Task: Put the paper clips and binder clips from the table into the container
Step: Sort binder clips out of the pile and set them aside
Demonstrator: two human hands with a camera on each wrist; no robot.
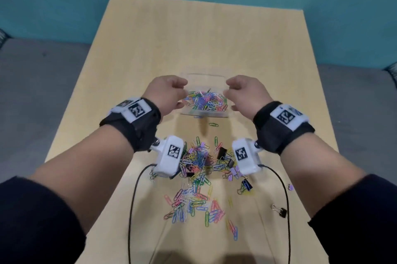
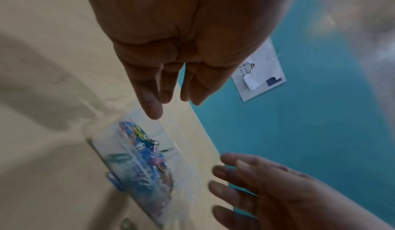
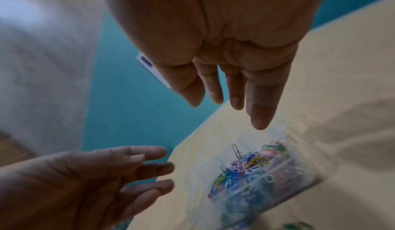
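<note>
A clear plastic container [image 1: 204, 114] stands mid-table, holding several coloured paper clips [image 1: 204, 101]. My left hand [image 1: 169, 94] hovers over its left side and my right hand [image 1: 242, 94] over its right side. In the wrist views the left hand [image 2: 169, 88] and the right hand [image 3: 235, 90] have their fingers loosely extended with nothing in them, above the container [image 2: 138, 157] [image 3: 256, 174]. A pile of paper clips [image 1: 195, 162] with black binder clips [image 1: 222, 153] and purple ones [image 1: 234, 172] lies nearer me. More paper clips [image 1: 193, 205] are scattered closer still.
A lone black binder clip [image 1: 281, 212] and a small purple one [image 1: 290, 187] lie at the right. Black cables [image 1: 131, 210] run from the wrist cameras across the wooden table [image 1: 214, 38]. A teal wall carries a paper sheet [image 2: 258, 74].
</note>
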